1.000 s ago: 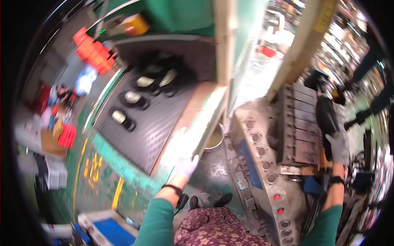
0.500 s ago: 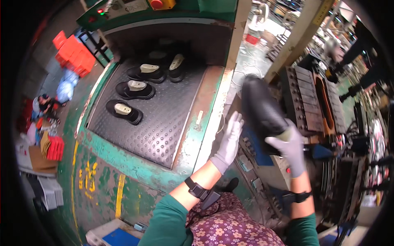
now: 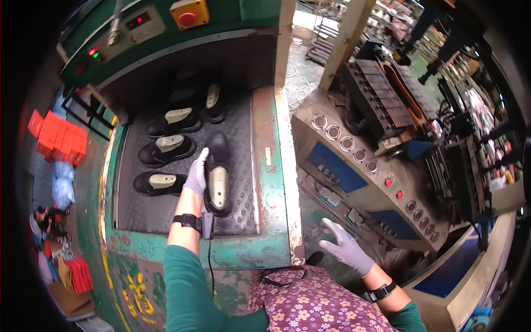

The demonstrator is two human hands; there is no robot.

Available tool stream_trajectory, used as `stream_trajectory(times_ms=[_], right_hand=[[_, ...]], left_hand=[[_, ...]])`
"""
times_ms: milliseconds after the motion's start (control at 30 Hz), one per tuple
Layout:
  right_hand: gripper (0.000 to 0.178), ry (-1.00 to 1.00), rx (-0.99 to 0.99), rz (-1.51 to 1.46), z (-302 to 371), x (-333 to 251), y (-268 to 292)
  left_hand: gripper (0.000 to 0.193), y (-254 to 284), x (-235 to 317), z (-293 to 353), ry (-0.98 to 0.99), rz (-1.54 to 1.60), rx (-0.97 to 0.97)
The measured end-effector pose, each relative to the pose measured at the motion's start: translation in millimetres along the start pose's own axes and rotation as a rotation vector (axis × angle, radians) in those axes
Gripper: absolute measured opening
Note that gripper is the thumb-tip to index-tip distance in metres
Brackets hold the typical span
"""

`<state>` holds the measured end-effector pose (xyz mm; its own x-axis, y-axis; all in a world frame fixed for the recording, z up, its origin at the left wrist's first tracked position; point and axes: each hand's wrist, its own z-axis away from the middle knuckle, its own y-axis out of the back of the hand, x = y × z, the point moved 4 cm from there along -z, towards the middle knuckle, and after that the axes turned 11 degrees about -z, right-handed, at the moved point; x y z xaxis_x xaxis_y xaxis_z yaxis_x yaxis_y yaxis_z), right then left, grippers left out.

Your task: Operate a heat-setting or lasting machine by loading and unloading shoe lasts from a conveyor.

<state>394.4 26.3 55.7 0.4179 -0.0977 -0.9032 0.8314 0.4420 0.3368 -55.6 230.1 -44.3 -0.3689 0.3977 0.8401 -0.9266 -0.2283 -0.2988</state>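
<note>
1. Red crates (image 3: 58, 138) stacked at far left, beyond the machine frame; red packets (image 3: 77, 275) lie on the floor at lower left. Yellow painted markings (image 3: 141, 293) on the green machine front, below the mat.
2. Control strip above the press opening: yellow box with a red round button (image 3: 187, 14), small dark display (image 3: 138, 21) to its left.
3. Black studded mat (image 3: 243, 166) carries three black shoes with pale insoles (image 3: 166, 150) in a column at left, more shoes deeper inside.
4. Grey control panel (image 3: 354, 166) with ring-shaped knobs and blue plates stands right of the mat.
5. Left hand (image 3: 197, 174), gloved, fingers extended and flat, touching the left side of a black shoe (image 3: 217, 174) lying lengthwise mid-mat; not gripping.
6. Right hand (image 3: 345, 246), gloved, open with fingers spread, holding nothing, well apart from the shoe, in front of the panel.
</note>
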Motion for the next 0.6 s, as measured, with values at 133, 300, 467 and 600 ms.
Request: stream_trajectory(times_ms=[133, 300, 467, 600], right_hand=[[0.068, -0.065, 0.104, -0.051, 40.8, 20.5, 7.1], [0.064, -0.203, 0.226, -0.031, 90.1, 37.7, 8.9], [0.061, -0.424, 0.462, 0.042, 198.7, 131.4, -18.6], [0.063, -0.547, 0.747, -0.635, 292.8, 207.6, -86.3]], left_hand=[[0.06, 69.2, -3.6, -50.9, -0.032, -0.387, 0.191], [0.07, 104.2, 4.4, -31.0, -0.286, -0.693, 0.396], [0.091, 6.1, -24.6, 53.9, -0.298, -1.109, 0.295], [0.084, 42.6, -30.2, 59.6, -0.375, -0.906, 0.42]])
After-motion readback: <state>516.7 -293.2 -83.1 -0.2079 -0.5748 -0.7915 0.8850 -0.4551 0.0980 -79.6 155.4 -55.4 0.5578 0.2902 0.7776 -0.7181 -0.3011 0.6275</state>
